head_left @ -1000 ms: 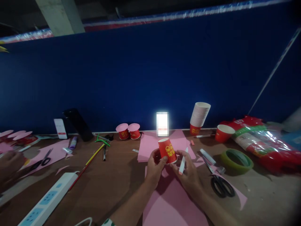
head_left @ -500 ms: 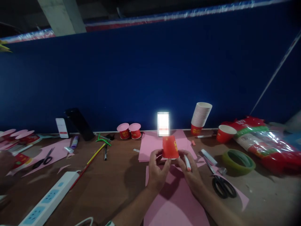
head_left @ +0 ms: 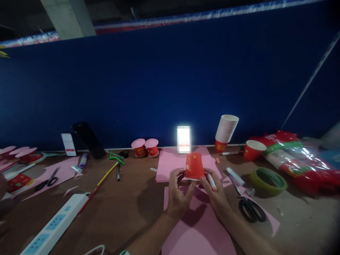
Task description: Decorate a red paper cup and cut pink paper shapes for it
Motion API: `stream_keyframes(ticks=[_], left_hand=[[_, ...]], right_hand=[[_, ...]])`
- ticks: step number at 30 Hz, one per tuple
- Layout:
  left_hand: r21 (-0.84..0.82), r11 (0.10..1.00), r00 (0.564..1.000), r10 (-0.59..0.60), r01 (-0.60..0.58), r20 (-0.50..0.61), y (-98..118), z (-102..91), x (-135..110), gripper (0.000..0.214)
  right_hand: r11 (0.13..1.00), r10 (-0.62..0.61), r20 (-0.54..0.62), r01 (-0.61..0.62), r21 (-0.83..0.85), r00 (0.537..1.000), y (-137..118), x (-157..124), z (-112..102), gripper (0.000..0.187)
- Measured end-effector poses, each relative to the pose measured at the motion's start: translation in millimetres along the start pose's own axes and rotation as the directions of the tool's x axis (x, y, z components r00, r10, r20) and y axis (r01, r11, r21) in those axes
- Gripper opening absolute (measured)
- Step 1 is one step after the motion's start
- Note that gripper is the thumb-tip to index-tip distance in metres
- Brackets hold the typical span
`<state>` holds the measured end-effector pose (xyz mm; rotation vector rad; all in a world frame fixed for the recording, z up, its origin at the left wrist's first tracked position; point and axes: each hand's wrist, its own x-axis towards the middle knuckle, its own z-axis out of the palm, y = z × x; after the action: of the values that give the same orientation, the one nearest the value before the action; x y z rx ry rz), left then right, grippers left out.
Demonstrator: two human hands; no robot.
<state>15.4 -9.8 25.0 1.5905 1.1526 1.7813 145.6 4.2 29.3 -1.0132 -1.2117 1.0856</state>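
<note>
A red paper cup (head_left: 194,165), rim down, is held up over pink paper sheets (head_left: 196,226). My left hand (head_left: 178,196) has its fingers curled against the cup's lower left side, its thumb below the rim. At the lower right of the cup, my right hand (head_left: 215,193) grips it near the rim. A white marker with an orange-pink end (head_left: 212,182) is tucked between the fingers of that same hand. Fingertips behind the cup are hidden. The cup's side facing me shows a small gold emblem near the top.
Right: black scissors (head_left: 251,209), a tape roll (head_left: 268,181), a red cup (head_left: 253,150), a cup stack (head_left: 227,131) and a plastic bag (head_left: 294,161). Left: a power strip (head_left: 55,223), two cups with pink discs (head_left: 145,148), and another person's hand (head_left: 3,186) by a patterned cup.
The cup has turned between my hands, so its gold lettering at the right is out of sight and an emblem faces me. My left thumb has come away from the rim slightly.
</note>
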Motion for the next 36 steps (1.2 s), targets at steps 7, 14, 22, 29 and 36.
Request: stream_keyframes(ticks=[7, 14, 22, 29, 36], left_hand=[[-0.106, 0.983, 0.986, -0.137, 0.147, 0.099, 8.1, -3.8, 0.4, 0.043], [-0.249, 0.939, 0.97, -0.215, 0.236, 0.11, 4.6, -1.5, 0.2, 0.05], [-0.341, 0.889, 0.952, -0.275, 0.304, 0.133, -2.0, 2.3, 1.0, 0.047], [-0.35, 0.865, 0.933, -0.325, 0.359, 0.153, -3.1, 2.1, 2.4, 0.044], [-0.424, 0.787, 0.894, -0.393, 0.448, 0.214, -4.7, 0.9, 1.8, 0.052]], right_hand=[[0.999, 0.042, 0.058, -0.044, 0.033, 0.997, -2.4, -2.3, -0.2, 0.036], [0.998, -0.011, 0.024, 0.012, -0.063, 1.0, 0.1, -1.3, 0.1, 0.036], [0.943, -0.165, 0.068, 0.178, -0.282, 0.984, 2.2, -6.4, 1.4, 0.038], [0.912, -0.221, 0.09, 0.238, -0.333, 0.971, 10.7, -2.9, -2.8, 0.044], [0.921, -0.217, 0.069, 0.227, -0.316, 0.974, 5.1, -3.2, -0.7, 0.039]])
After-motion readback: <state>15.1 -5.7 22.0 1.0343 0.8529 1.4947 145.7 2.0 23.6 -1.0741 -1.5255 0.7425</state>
